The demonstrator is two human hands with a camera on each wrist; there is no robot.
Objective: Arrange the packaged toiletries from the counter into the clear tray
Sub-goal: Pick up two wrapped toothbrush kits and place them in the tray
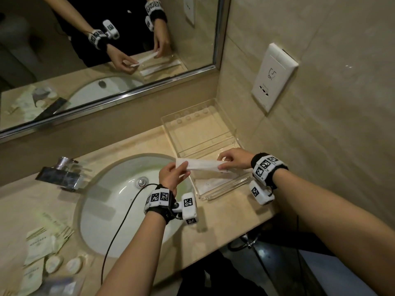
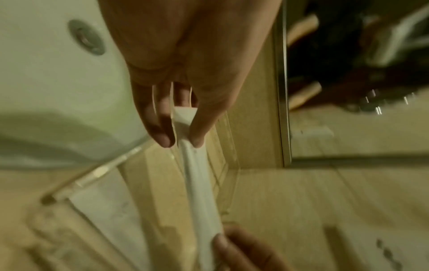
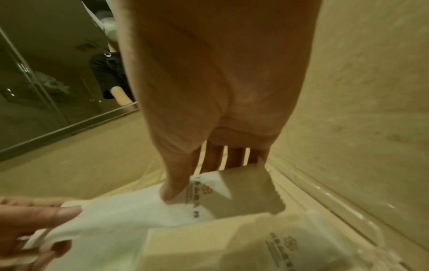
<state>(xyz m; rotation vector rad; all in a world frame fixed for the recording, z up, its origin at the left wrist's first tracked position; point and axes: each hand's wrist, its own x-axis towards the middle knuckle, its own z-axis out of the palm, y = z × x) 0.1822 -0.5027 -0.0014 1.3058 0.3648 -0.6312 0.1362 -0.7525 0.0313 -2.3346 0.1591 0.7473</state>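
Observation:
A long white packet [image 1: 202,164] hangs level above the near part of the clear tray [image 1: 215,107]. My left hand [image 1: 173,173] pinches its left end [image 2: 185,126] between thumb and fingers. My right hand [image 1: 232,159] pinches the right end [image 3: 236,192], thumb on the printed side. Another white packet [image 1: 213,183] lies flat in the tray's front compartment, also seen under the held packet [image 3: 278,245]. The tray's middle compartments show bare counter through them. More packaged toiletries [image 1: 40,246] lie on the counter at the far left.
A white sink [image 1: 119,201] with a drain and a chrome tap [image 1: 62,174] fills the middle left. Two round wrapped soaps [image 1: 64,263] lie near the front left. A mirror [image 1: 96,50] backs the counter; a wall socket plate [image 1: 273,75] is on the right wall.

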